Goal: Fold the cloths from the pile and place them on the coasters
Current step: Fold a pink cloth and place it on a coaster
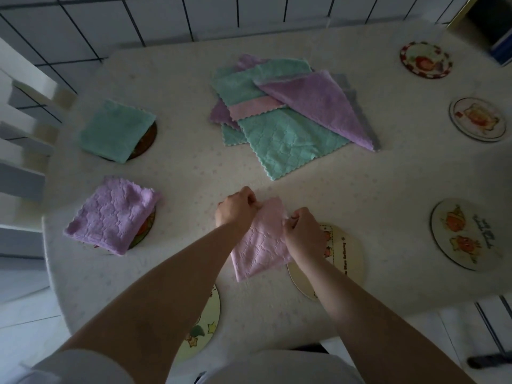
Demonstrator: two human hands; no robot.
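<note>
pink cloth (260, 239) long axis near-far, both hands pinching

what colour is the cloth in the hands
Pale pink cloth, held at its top corners by both hands; the head view shows it.

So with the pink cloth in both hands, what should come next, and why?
Probably lay the folded pink cloth onto the bare round cream coaster beside it: both the left hand and right hand grip its top edge, and it looks fully folded.
</note>
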